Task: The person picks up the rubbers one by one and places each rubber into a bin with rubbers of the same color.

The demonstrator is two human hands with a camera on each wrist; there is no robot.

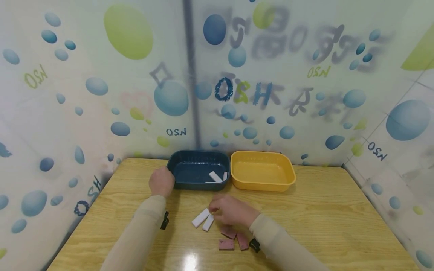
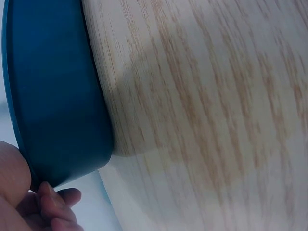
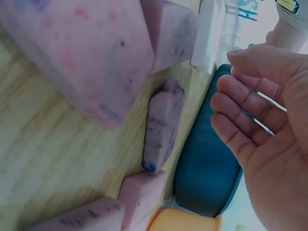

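My left hand (image 1: 162, 182) grips the left end of a dark blue plastic basket (image 1: 198, 186); the left wrist view shows thumb and fingers pinching its rim. Inside the basket lie a few white oblong blocks (image 1: 215, 176). My right hand (image 1: 234, 210) is over the table in front of the baskets, its fingertips by two white oblong blocks (image 1: 200, 218). In the right wrist view its fingers are loosely bent, with nothing visible between them. Several pink blocks (image 1: 226, 244) with dark and blue smudges lie below that hand, partly hidden by it in the head view.
A yellow plastic basket (image 1: 262, 186) stands against the blue one's right side. Both are at the back of the wood-grain table (image 1: 325, 218), close to the patterned wall covering (image 1: 210, 124). Dark straps or clips (image 1: 254, 245) show by the sleeves.
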